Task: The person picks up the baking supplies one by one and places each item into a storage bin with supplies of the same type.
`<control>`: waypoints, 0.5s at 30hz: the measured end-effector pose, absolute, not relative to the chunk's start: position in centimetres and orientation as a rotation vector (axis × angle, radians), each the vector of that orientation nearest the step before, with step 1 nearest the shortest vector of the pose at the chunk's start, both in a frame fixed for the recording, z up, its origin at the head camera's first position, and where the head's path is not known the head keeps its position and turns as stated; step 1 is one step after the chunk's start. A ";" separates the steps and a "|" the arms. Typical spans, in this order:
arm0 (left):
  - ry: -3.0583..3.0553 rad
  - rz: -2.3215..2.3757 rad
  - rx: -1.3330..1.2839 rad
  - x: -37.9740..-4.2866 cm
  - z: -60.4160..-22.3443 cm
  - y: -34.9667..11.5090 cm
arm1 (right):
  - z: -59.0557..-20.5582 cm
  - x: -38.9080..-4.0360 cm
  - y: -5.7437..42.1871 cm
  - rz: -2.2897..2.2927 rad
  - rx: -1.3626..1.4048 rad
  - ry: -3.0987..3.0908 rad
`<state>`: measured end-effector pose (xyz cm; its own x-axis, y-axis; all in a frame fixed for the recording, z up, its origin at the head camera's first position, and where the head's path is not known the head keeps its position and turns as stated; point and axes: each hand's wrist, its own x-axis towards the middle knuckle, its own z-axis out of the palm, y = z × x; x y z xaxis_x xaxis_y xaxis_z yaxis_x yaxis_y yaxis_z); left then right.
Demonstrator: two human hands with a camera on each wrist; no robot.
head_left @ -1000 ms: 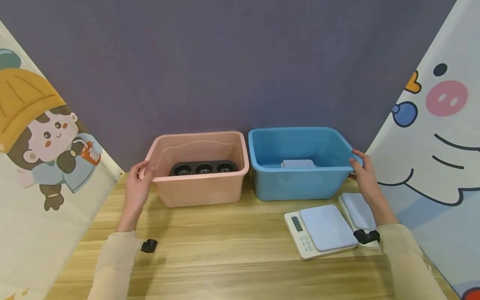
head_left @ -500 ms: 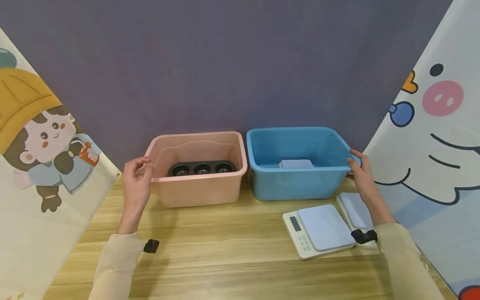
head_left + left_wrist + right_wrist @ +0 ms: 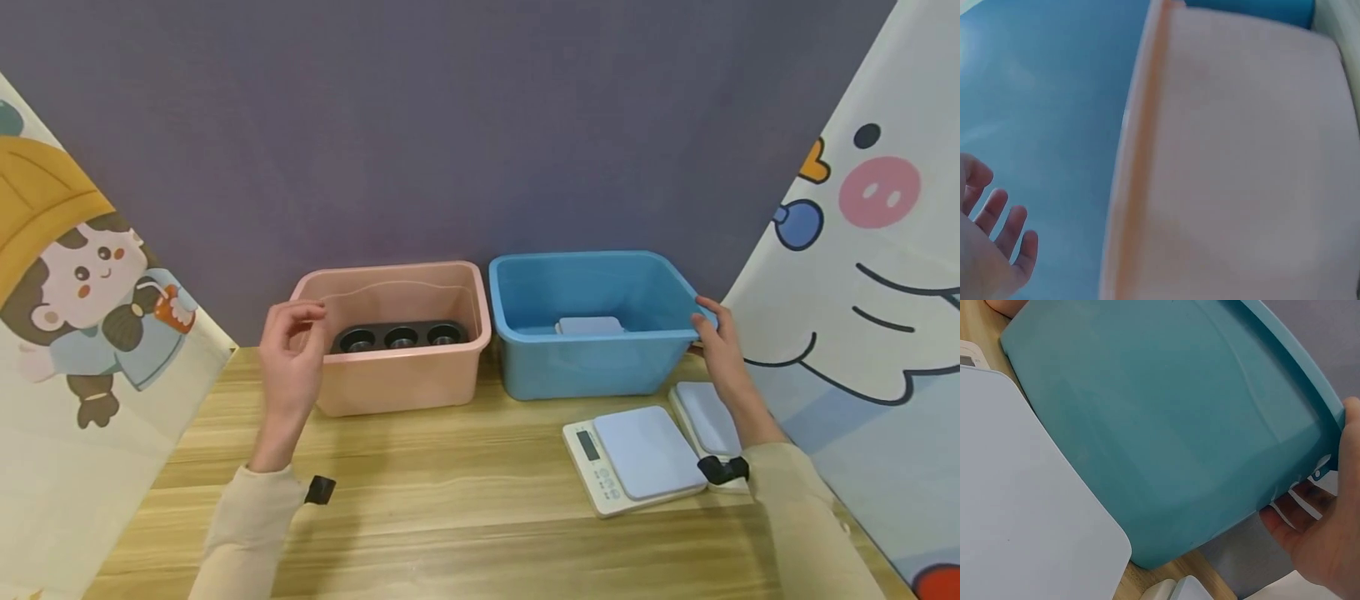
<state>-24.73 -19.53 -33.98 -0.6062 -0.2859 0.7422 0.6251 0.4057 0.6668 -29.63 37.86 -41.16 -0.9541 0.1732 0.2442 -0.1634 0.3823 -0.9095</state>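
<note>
My left hand [image 3: 292, 362] hovers at the front left corner of the pink bin [image 3: 397, 383], its fingers loosely bent around nothing. In the left wrist view those fingers [image 3: 1013, 231] stand apart from the bin's rim. Inside the pink bin lies a dark muffin tin [image 3: 401, 335]. At the right end of the blue bin [image 3: 585, 367], my right hand [image 3: 723, 346] grips the rim, thumb on top and fingers underneath. The right wrist view shows the fingers [image 3: 1291, 519] below that rim. A pale flat-topped object [image 3: 590, 325] sits inside the blue bin, mostly hidden by its front wall.
A white kitchen scale [image 3: 633, 461] lies on the wooden table [image 3: 450, 517] before the blue bin. Another scale [image 3: 708, 421] sits beside it, partly under my right forearm. A dark cloth wall [image 3: 480, 125] rises behind the bins, with printed cloths at both sides.
My left hand has let go of the pink bin's left rim and moved right, in front of the bin's corner. My right hand keeps its hold on the blue bin.
</note>
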 end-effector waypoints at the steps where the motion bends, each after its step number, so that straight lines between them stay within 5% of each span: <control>1: -1.802 -1.349 -0.313 -24.6 -33.7 -19.1 | -41.1 -29.5 37.8 1.595 -0.012 -2.351; 15: -1.917 -1.586 -0.581 -23.3 -32.3 -14.0 | -40.4 -29.0 37.2 1.616 -0.020 -2.345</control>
<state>-23.31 -14.03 -32.27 -0.7378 -0.0308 0.6743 0.6566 0.1988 0.7276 -28.99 37.19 -40.36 -0.9571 0.1758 0.2304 -0.1527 0.3701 -0.9164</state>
